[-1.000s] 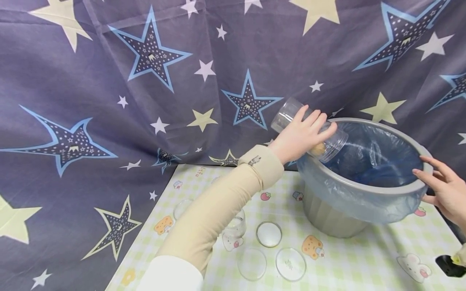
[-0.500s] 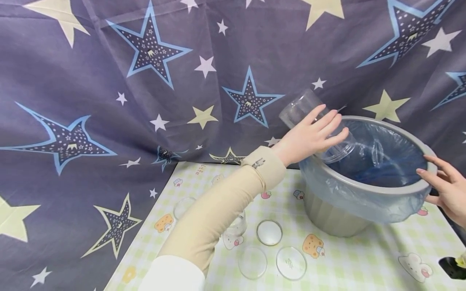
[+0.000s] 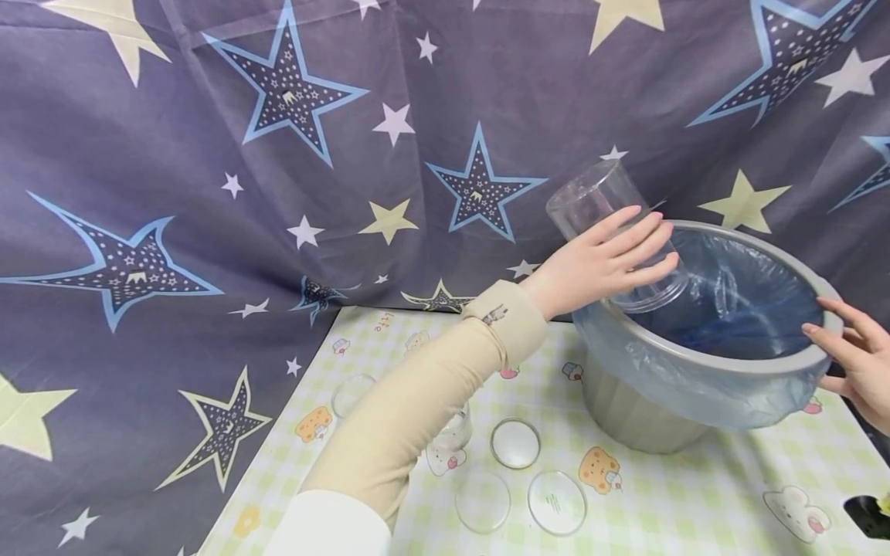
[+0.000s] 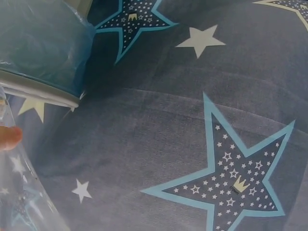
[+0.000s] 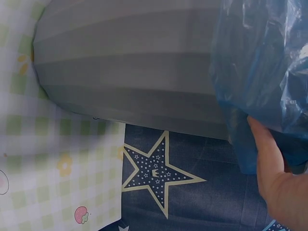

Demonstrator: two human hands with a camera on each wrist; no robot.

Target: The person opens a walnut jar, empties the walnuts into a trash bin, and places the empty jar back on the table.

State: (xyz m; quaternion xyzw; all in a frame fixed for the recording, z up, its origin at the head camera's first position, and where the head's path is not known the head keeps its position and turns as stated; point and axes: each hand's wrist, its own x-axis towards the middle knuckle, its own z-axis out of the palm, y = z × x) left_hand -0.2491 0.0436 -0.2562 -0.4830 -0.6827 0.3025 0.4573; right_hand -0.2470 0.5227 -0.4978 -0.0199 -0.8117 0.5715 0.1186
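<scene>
In the head view my left hand point(image 3: 601, 262) grips a clear jar point(image 3: 591, 197) around its side. The jar is tipped, base up and to the left, its mouth low over the near left rim of a grey trash bin point(image 3: 640, 417). A blue bin liner point(image 3: 702, 386) is folded over that rim. At the far right side my right hand point(image 3: 858, 355) holds the rim, fingers over the edge. One fingertip and part of the jar point(image 4: 33, 192) show at the left edge of the left wrist view. The right wrist view has my right hand point(image 5: 274, 178) against the liner.
Several clear round lids lie on the checked tablecloth point(image 3: 667, 510), one of them point(image 3: 515, 443) rimmed darker. A second clear jar point(image 3: 453, 432) stands partly behind my left forearm. A dark object point(image 3: 865, 516) sits at the right edge. Star-patterned cloth point(image 3: 389, 255) hangs behind.
My left hand has shifted right with the jar, tipping it more steeply into the bin. The yellowish lump seen near the jar's mouth is no longer visible. My right hand keeps the rim.
</scene>
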